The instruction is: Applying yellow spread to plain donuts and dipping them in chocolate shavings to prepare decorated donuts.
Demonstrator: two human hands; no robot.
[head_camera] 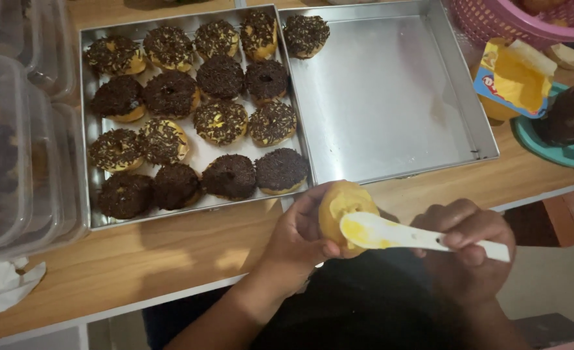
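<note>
The plain round golden doughnut [340, 209] is held in front of the person's body, just below the near edge of the light wooden worktop [170, 259]. The left hand [300, 236] has its grip clenched around the doughnut, fingers beneath and thumb at the side. The right hand [468, 243] has its grip closed on the handle of a white plastic spoon [403, 234], whose bowl, coated in yellow cream, lies against the doughnut's face. On the worktop, the left rectangular metal tray [87, 194] carries rows of chocolate-sprinkled doughnuts [221, 121]. The right rectangular metal tray [390, 97] adjoins it and holds a single sprinkled doughnut [306, 35] in its far left corner. An opened yellow pouch [514, 81] stands right of the trays. Clear plastic containers [15, 149] stand left.
</note>
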